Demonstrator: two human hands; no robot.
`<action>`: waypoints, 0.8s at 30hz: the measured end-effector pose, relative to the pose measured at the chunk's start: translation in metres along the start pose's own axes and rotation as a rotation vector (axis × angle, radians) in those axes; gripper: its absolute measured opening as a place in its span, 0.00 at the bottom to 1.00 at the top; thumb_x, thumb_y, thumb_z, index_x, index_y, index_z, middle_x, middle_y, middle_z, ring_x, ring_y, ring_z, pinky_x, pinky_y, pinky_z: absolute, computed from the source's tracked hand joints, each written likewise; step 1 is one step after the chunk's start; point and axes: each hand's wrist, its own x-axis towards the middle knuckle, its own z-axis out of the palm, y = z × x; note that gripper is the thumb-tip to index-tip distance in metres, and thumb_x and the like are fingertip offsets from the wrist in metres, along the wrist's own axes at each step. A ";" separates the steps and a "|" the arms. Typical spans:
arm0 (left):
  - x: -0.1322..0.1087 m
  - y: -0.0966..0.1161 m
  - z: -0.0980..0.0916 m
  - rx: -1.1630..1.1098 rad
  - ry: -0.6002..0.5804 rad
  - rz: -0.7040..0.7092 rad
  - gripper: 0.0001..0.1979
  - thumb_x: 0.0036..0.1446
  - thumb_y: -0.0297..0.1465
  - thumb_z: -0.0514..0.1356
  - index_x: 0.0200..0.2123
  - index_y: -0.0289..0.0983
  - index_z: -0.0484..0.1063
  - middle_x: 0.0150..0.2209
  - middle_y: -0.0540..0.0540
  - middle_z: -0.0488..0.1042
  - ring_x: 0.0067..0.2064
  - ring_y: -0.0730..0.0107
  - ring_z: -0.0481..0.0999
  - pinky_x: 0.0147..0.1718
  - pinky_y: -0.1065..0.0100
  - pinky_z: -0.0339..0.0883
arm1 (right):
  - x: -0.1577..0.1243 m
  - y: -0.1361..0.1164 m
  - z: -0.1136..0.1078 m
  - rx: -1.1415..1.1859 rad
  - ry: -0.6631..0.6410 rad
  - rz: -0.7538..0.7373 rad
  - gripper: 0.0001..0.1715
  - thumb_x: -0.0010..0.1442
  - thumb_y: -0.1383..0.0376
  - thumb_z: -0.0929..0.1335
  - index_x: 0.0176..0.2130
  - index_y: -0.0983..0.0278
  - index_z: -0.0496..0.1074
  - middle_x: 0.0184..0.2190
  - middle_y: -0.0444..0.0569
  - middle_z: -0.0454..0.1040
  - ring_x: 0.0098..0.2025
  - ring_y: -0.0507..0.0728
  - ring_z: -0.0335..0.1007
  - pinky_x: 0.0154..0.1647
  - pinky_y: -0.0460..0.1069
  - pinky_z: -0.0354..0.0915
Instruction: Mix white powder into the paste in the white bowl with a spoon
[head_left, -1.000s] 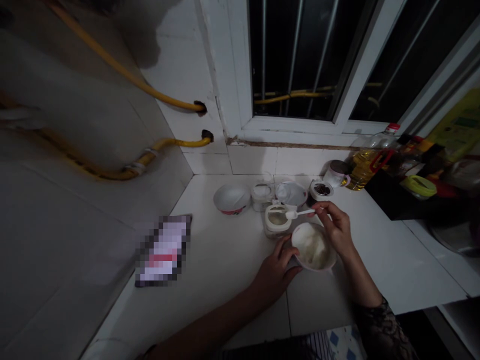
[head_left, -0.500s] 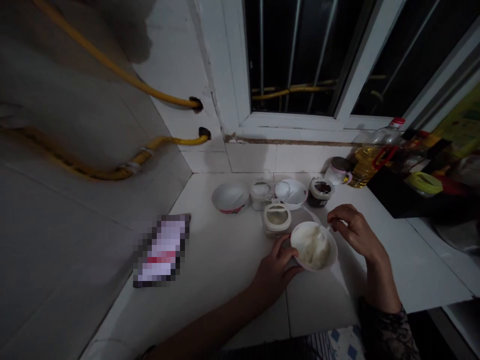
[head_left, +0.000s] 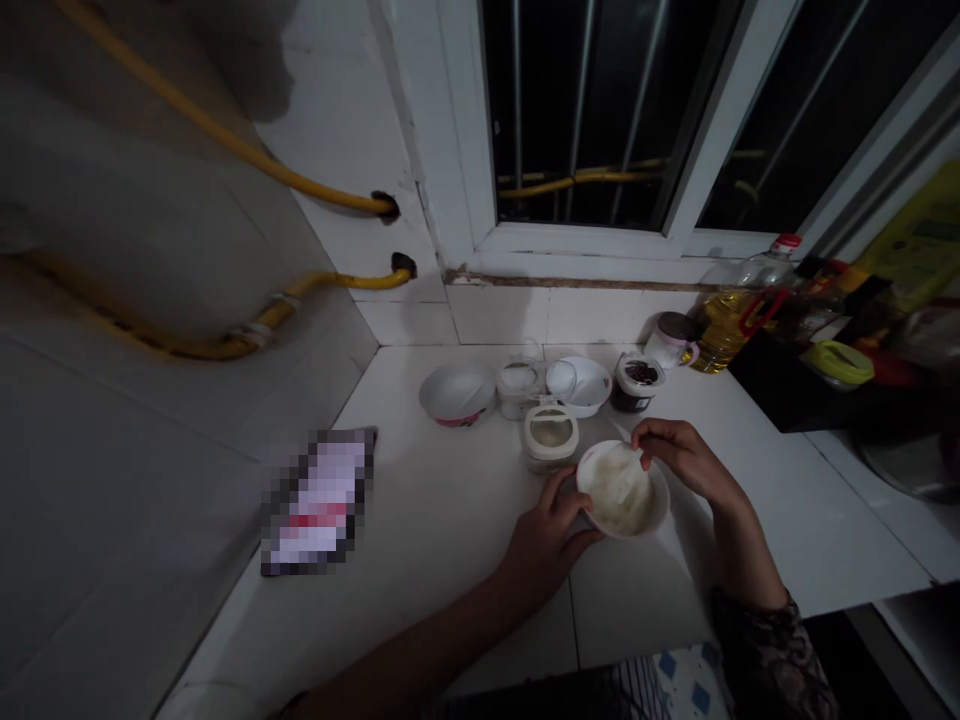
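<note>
On white counter [head_left: 450, 520] below barred window [head_left: 585, 110]: my left hand [head_left: 547, 535] clasps bowl [head_left: 661, 505] side, right hand [head_left: 679, 458] pinched shut at its far rim

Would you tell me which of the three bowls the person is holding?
The near bowl with pale contents: the left hand grips its rim, the right hand is at its far edge. The other two stand untouched behind.
</note>
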 end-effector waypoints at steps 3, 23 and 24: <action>0.000 0.000 0.000 0.000 -0.002 0.005 0.09 0.57 0.31 0.61 0.41 0.40 0.65 0.56 0.40 0.59 0.41 0.65 0.75 0.41 0.61 0.73 | 0.002 0.000 0.002 0.090 0.006 0.032 0.07 0.49 0.67 0.63 0.26 0.64 0.71 0.16 0.40 0.68 0.23 0.52 0.64 0.31 0.48 0.58; 0.000 0.001 0.000 0.014 0.005 0.002 0.09 0.57 0.32 0.61 0.41 0.40 0.67 0.57 0.41 0.60 0.42 0.64 0.75 0.39 0.62 0.74 | 0.016 0.009 0.005 0.360 0.203 0.158 0.05 0.41 0.66 0.66 0.23 0.64 0.72 0.13 0.42 0.69 0.21 0.53 0.64 0.32 0.49 0.58; 0.000 0.000 0.000 0.013 0.005 0.001 0.09 0.57 0.32 0.61 0.41 0.40 0.67 0.57 0.41 0.60 0.42 0.64 0.76 0.39 0.62 0.74 | 0.017 0.008 0.007 0.388 0.212 0.154 0.05 0.41 0.65 0.66 0.23 0.64 0.72 0.14 0.42 0.70 0.22 0.54 0.65 0.32 0.50 0.59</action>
